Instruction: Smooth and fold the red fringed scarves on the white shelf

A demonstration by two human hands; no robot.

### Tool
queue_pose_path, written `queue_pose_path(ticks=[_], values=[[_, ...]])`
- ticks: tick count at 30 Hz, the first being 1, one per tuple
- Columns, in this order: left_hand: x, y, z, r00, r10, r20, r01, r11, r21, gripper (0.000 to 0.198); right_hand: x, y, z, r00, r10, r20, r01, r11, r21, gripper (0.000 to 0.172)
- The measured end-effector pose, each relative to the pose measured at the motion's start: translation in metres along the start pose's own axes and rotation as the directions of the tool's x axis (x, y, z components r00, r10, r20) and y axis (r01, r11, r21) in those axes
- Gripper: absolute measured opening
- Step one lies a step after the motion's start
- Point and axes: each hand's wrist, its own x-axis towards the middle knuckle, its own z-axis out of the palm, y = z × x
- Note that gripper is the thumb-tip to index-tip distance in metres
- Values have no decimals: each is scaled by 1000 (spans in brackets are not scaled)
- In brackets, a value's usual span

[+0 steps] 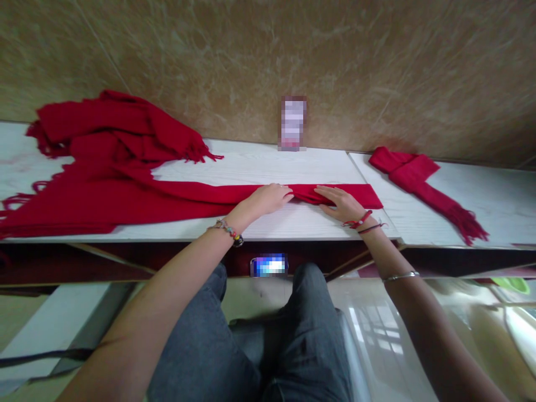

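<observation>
A long red scarf [188, 202] lies along the white tabletop, folded into a narrow band toward the right and spread wide at its fringed left end. My left hand [272, 199] is closed on the middle of the narrow band, its fingers bent over the cloth. To the right of it, my right hand [341, 204] rests on the band with fingers stretched out, near the folded right end. The cloth between my hands looks creased. Part of the fabric is hidden under my fingers.
A bunched red scarf [121, 123] with fringe sits at the back left. Another folded red scarf [422, 181] lies at the right. A blurred upright item [293, 123] stands against the brown wall [234, 56]. A lit phone-like device [270, 264] is on the shelf below.
</observation>
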Motion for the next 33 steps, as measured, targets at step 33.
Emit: queue_pose_path(ticks=[33], values=[[30,44,1,993,62,-98,-37,972,232,28,-3,7,-2,934,255,-252,-300,940,-160,41]])
